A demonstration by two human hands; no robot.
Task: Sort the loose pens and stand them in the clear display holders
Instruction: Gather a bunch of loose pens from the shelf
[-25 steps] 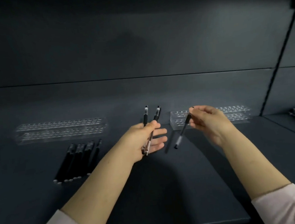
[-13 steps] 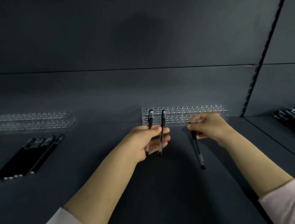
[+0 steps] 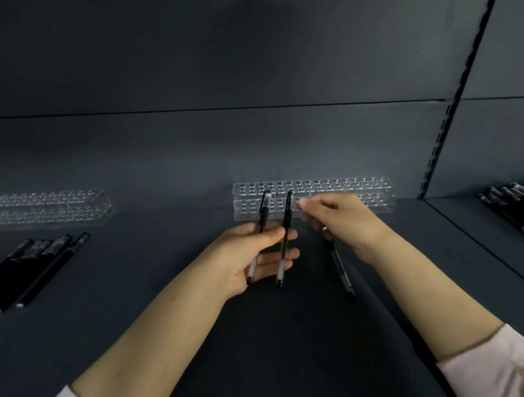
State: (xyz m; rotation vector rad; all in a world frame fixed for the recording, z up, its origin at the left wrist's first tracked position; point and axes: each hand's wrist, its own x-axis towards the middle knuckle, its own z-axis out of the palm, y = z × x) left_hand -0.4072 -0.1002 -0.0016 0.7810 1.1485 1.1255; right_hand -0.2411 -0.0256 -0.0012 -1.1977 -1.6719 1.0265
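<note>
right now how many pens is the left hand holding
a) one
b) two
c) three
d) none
b: the left hand grips two pens side by side between thumb and fingers, caps pointing up toward the clear holder. The third pen is under the right hand, apparently tucked in its lower fingers.

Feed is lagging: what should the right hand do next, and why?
Probably pinch the top of the right pen in the left hand and draw it out. The right hand has its fingertips just beside that pen's cap, and the holder right behind has no pens standing in it. Whether it also holds the lower pen is unclear.
</note>
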